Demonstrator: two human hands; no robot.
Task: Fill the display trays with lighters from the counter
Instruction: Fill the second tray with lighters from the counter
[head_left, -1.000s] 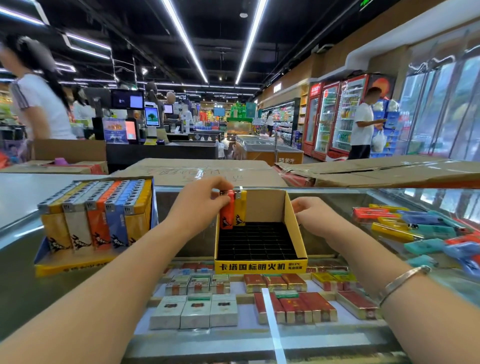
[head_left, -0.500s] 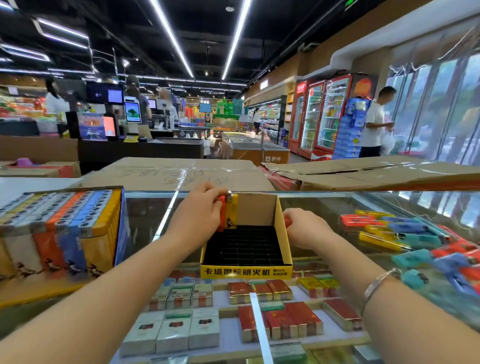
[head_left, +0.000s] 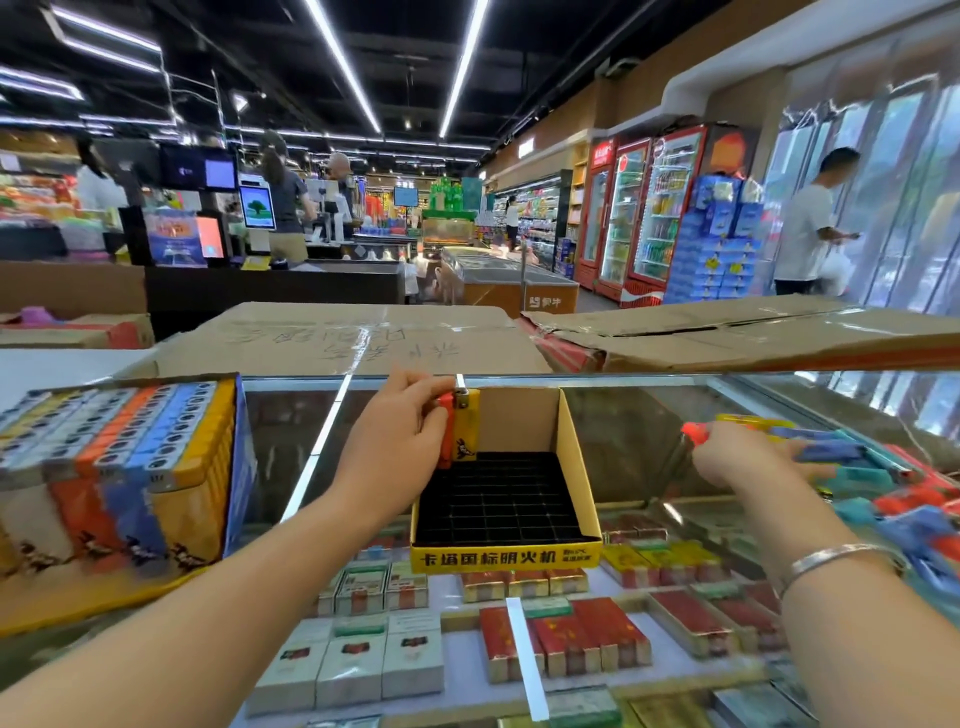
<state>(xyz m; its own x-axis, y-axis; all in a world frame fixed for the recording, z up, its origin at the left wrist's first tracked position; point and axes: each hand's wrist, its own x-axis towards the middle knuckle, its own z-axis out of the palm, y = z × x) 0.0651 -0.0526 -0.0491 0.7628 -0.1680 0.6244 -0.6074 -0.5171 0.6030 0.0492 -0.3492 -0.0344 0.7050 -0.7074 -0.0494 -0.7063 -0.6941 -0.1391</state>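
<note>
My left hand (head_left: 400, 431) pinches an orange lighter (head_left: 444, 431) upright, head up, in the yellow tray (head_left: 506, 556)'s back-left corner beside a yellow one (head_left: 466, 423); right hand (head_left: 737, 457) grips a red lighter (head_left: 695, 432) over the loose pile (head_left: 883, 483) on the bench (head_left: 634, 441)

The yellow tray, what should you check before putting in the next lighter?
1. Yellow tray has free slots: ok, nearly all empty.
2. Orange lighter seated at the back left: cannot tell, left hand covers it.
3. Yellow lighter stands upright: ok.
4. Right hand holds a red lighter: ok.
5. Loose lighters remain on the counter: ok.
6. Full tray sits clear, to the left: ok.
</note>
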